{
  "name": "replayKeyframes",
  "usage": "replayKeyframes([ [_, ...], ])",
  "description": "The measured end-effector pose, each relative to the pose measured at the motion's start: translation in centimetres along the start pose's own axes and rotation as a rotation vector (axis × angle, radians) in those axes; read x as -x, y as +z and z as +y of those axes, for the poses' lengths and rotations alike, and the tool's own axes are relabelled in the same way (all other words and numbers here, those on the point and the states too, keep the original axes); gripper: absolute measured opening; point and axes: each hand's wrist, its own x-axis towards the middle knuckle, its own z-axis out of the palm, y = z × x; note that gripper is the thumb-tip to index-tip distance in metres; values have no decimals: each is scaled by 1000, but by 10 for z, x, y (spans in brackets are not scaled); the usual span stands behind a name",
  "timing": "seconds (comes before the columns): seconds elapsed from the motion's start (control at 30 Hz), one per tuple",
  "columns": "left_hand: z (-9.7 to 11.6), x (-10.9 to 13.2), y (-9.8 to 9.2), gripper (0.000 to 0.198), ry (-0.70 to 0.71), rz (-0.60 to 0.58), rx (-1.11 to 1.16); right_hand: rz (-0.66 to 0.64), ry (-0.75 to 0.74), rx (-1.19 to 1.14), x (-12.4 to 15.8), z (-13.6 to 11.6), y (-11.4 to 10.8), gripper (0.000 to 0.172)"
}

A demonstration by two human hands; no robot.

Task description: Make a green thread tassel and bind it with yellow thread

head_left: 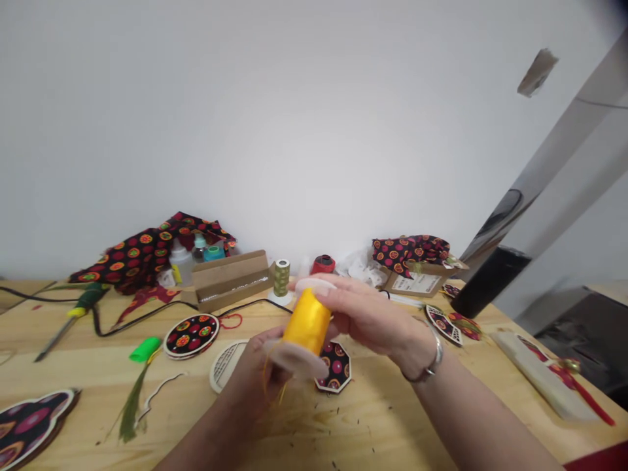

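A spool of yellow thread (309, 320) with white end discs is held tilted above the table. My right hand (363, 311) grips its upper end, with the thumb along the disc. At the lower disc, my left hand (258, 366) is closed, and loose yellow thread hangs beside its fingers. Those left fingertips are partly hidden and blurred. Behind the spool lies an octagonal fabric-covered piece (338, 369), partly covered. A round pale wooden piece with a lattice (228, 366) is beside my left hand.
A round fabric disc (191, 335), a green tassel (132, 399) and a soldering iron (73, 314) lie to the left. Behind stand an open cardboard box (230, 281) and a green thread spool (281, 278). A black cylinder (490, 281) stands at the right.
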Motion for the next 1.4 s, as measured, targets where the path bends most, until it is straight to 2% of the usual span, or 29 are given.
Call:
replayKeyframes([
  [0.13,-2,7,5,21,-108,-157,-63,281,-83,159,-4,0,-33,37],
  [0.23,-1,7,5,23,-158,-223,-98,478,-114,257,1,5,-62,41],
  [0.4,-2,4,4,21,-199,-228,-144,705,-131,469,11,27,-103,40],
  [0.5,-2,2,5,22,-204,-185,-166,742,-116,638,13,44,-121,40],
  [0.63,-2,-1,4,23,-208,-130,-180,699,-97,860,11,64,-131,39],
  [0.87,-2,-7,1,26,-193,-44,-183,501,-71,1083,4,83,-124,48],
  [0.97,-3,-8,0,25,-189,-35,-195,461,-91,1147,8,77,-110,61],
  [1.03,-3,-7,0,23,-186,-39,-209,468,-138,1179,12,68,-92,69],
  [1.1,-4,-6,1,22,-183,-51,-223,442,-214,1188,14,60,-70,61],
  [1.13,-5,-6,1,22,-182,-59,-229,366,-267,1174,14,57,-59,56],
  [1.2,-5,-5,2,24,-182,-72,-241,194,-284,1100,12,58,-41,49],
  [1.27,-6,-4,2,24,-180,-86,-252,102,-221,1031,9,65,-32,43],
  [1.4,-5,-2,3,23,-169,-111,-266,89,-80,965,6,78,-33,31],
])
